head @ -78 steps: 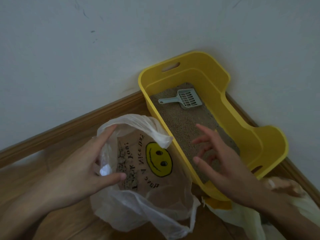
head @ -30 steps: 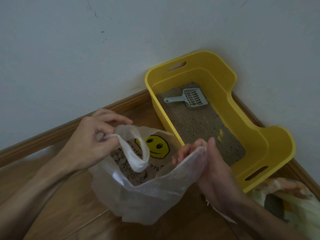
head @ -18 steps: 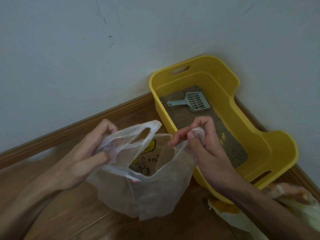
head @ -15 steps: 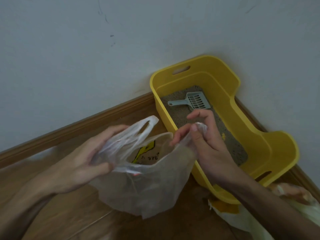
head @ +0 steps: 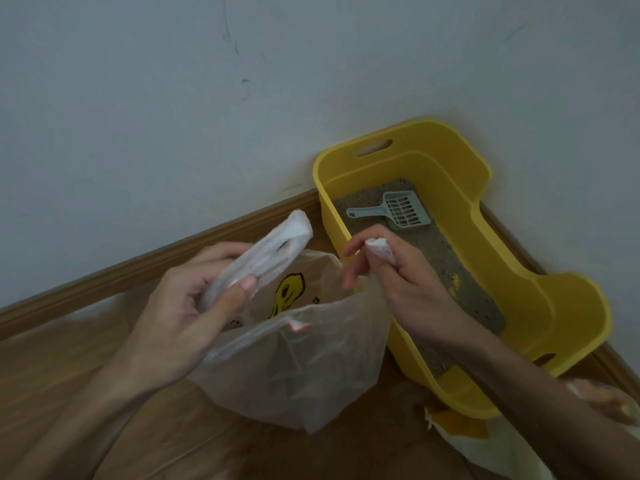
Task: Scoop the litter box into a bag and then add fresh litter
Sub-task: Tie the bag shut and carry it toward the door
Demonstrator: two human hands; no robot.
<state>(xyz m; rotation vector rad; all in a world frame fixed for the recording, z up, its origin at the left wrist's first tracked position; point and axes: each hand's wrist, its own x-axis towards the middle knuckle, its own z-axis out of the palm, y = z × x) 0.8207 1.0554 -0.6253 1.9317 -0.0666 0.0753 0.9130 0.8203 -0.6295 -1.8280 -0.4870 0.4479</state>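
A clear plastic bag (head: 298,362) with a yellow smiley print sits on the wooden floor left of the yellow litter box (head: 547,306). My left hand (head: 194,317) grips the bag's left handle, bunched between thumb and fingers. My right hand (head: 398,282) pinches the right handle, its tip sticking up past my fingers. The bag's mouth stays partly open between my hands. Brown litter covers the box floor, and a grey slotted scoop (head: 394,213) lies on it at the far end.
The litter box stands in the corner against the white wall (head: 207,116) and a wooden baseboard (head: 104,285). A white and yellow sack (head: 485,441) lies on the floor at the lower right, partly under my right arm.
Both hands went from spreading the bag's mouth to taking its two handles. The handles are now gathered tighter and lifted, and the bag hangs more closed than before.
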